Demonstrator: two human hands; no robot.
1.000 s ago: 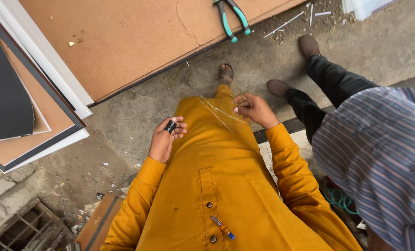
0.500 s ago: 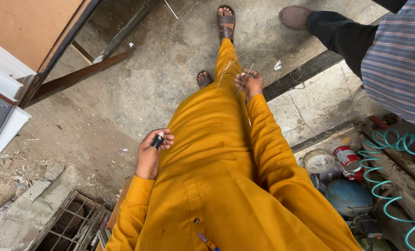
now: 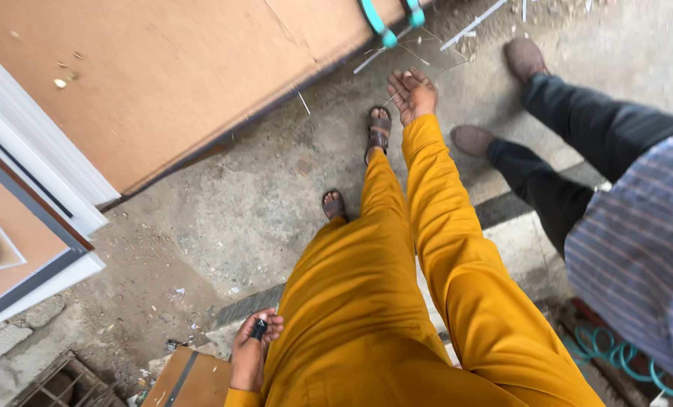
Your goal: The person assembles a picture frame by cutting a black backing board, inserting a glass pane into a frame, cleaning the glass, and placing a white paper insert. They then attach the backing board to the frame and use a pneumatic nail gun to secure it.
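The right hand (image 3: 412, 94) is stretched far out, palm up, fingers spread and holding nothing. It is close to the pliers (image 3: 387, 21) with teal handles, which lie on the brown board (image 3: 163, 83) at its far edge. The pliers sit just past the fingertips, a little to the left, long side pointing away. The right hand is much nearer to them. The left hand (image 3: 252, 353) stays by the hip, closed around a small black thing (image 3: 259, 329).
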